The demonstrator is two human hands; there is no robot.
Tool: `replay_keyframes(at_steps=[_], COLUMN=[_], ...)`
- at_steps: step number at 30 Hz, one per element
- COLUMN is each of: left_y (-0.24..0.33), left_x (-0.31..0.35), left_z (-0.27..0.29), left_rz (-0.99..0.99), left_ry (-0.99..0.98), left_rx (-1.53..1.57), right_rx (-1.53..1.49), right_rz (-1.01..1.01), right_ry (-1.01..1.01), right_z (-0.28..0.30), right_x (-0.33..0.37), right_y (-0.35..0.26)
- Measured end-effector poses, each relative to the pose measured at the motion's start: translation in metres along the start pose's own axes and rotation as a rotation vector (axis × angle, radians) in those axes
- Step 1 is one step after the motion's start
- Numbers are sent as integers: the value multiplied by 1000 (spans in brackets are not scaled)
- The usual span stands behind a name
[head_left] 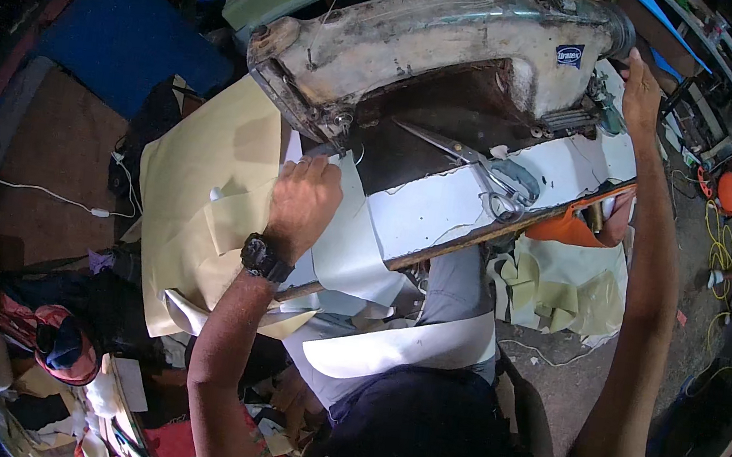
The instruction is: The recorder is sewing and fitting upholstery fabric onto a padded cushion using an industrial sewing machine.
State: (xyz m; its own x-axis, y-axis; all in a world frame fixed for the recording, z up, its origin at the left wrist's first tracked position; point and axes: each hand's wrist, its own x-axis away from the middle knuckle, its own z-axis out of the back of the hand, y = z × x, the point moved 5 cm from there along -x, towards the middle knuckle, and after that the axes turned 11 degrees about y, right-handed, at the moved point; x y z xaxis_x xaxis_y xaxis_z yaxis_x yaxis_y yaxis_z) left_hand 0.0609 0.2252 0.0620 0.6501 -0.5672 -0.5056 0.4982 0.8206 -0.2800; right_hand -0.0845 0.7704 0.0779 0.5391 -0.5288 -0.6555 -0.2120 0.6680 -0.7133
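Note:
An old, worn sewing machine with chipped whitish paint stands across the table. My left hand, with a dark watch on its wrist, is closed beside the needle and presser foot. Its fingertips are hidden, so what they hold cannot be made out. Under and around that hand lie a large cream sheet and a white sheet, part of them folded over. Over on the right, my right hand reaches up to the machine's handwheel, its fingers closed against the rim.
Metal scissors lie on the white-covered table edge in front of the machine. A white curved piece rests across my lap. Cream and white scraps hang below the table. Yellow cord runs over the floor at right.

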Motion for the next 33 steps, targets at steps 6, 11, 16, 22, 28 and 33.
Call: replay_keyframes(at_steps=[6, 11, 16, 22, 28, 33], left_y=[-40, -42, -7, 29, 48, 53], left_x=[19, 12, 24, 40, 50, 54], left_z=[-12, -5, 27, 40, 55, 47], left_rz=[180, 243, 238, 266, 43, 25], left_ry=[6, 145, 232, 118, -18, 15], left_rx=[-133, -43, 335, 539, 451, 435], right_rx=[-278, -380, -172, -477, -688, -703], right_rz=[-5, -18, 38, -113, -442, -346], right_ry=[-12, -657, -1231, -1144, -1203, -1243], right_z=[51, 72, 32, -28, -5, -3], right_x=[72, 217, 349, 422, 427, 407], right_y=[-78, -132, -192, -206, -246, -255])
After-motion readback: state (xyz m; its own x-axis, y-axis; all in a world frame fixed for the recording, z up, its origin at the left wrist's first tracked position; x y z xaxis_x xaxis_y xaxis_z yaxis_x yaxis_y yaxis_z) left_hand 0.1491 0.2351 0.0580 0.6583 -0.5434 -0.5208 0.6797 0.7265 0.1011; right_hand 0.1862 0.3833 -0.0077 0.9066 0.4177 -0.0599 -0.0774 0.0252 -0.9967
